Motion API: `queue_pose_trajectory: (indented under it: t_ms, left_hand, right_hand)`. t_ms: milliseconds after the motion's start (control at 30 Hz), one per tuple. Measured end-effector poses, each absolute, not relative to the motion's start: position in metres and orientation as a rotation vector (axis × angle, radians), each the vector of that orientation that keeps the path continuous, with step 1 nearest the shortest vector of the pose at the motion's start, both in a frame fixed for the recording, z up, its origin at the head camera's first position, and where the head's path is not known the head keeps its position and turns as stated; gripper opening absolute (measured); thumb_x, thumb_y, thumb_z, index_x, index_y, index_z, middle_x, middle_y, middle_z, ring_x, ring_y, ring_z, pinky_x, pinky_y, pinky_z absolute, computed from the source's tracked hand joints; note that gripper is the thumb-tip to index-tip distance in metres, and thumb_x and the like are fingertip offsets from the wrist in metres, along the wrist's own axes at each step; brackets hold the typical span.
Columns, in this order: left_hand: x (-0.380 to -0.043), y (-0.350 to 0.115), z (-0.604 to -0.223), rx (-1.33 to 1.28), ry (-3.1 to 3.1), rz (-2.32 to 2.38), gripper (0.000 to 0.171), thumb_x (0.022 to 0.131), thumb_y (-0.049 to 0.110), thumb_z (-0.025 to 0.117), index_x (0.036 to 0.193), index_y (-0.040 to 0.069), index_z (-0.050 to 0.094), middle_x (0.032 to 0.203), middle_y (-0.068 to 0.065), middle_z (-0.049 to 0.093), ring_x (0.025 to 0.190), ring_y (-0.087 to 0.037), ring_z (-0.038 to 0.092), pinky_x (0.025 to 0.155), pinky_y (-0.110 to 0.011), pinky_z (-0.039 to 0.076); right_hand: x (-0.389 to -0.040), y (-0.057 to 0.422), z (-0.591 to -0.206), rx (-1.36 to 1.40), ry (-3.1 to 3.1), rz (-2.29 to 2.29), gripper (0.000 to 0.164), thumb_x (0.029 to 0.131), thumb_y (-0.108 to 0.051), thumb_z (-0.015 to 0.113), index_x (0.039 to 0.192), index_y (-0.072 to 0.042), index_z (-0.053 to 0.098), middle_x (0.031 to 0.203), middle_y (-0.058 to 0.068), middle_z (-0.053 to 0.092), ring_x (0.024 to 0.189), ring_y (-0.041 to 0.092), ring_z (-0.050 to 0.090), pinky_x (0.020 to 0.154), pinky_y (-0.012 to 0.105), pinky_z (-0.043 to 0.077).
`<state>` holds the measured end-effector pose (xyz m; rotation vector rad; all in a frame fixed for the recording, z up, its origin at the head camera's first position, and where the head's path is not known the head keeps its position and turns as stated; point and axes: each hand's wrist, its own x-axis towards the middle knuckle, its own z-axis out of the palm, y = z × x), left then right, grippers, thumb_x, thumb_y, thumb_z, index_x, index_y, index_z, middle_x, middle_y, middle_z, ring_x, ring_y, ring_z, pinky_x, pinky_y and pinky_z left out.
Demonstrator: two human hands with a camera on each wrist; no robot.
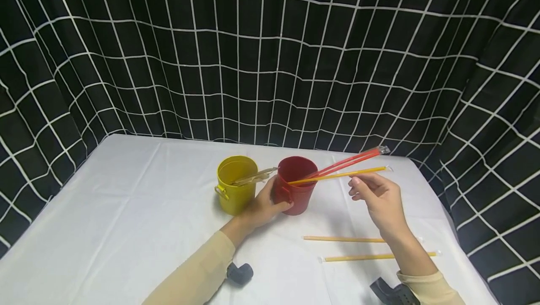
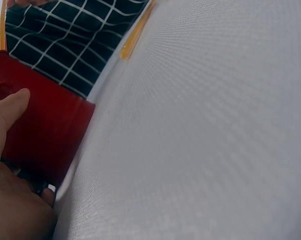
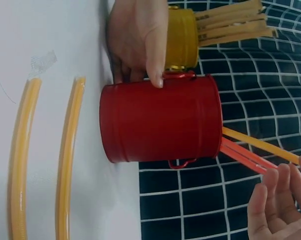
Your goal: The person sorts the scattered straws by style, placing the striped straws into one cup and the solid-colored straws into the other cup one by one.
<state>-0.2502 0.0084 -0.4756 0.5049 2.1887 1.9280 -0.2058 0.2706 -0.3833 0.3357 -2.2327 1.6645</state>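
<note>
My left hand grips the near left side of a small red metal bucket, thumb beside its handle loop. The bucket stands upright on the table. Two or so red straws in clear wrap lean out of it to the right. My right hand pinches a yellow straw in clear wrap; its lower end is inside the red bucket's rim. In the right wrist view, that yellow straw runs beside the red ones from the bucket's mouth to my fingers.
A yellow bucket stands just left of the red one, with several thin tan sticks in it. Two more wrapped yellow straws lie on the white tablecloth near my right forearm. A black grid-patterned curtain hangs behind.
</note>
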Motion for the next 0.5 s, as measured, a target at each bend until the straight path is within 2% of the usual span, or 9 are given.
queue_pose_trajectory:
  t_ms: [100,267,500]
  left_hand:
    - [-0.2510,0.0081,-0.4756,0.511,2.177,1.938,0.080,0.093,0.011,0.070,0.159,0.012,0.025,0.163,-0.008,0.039,0.153,-0.027,0.035,0.126,-0.046,0.030]
    - [-0.2516,0.0084,-0.4768,0.527,2.166,1.949,0.080,0.093,0.010,0.069,0.160,0.011,0.024,0.162,-0.009,0.039,0.152,-0.028,0.035,0.127,-0.046,0.029]
    - [-0.2526,0.0085,-0.4780,0.536,2.165,1.949,0.080,0.093,0.010,0.069,0.159,0.010,0.024,0.162,-0.010,0.039,0.153,-0.028,0.034,0.127,-0.046,0.028]
  right_hand:
    - [-0.2063,0.2703,-0.3848,0.343,-2.263,1.642,0.010,0.100,-0.008,0.062,0.104,-0.008,0.070,0.088,-0.012,0.072,0.075,0.004,0.068,0.068,0.017,0.059]
    - [-0.2058,0.2696,-0.3867,0.341,-2.342,1.606,0.024,0.101,-0.011,0.060,0.115,0.009,0.065,0.089,-0.016,0.070,0.076,0.003,0.068,0.069,0.017,0.060]
    - [-0.2069,0.2687,-0.3871,0.385,-2.385,1.642,0.031,0.101,-0.010,0.060,0.120,0.015,0.062,0.090,-0.019,0.071,0.077,0.001,0.068,0.070,0.017,0.060]
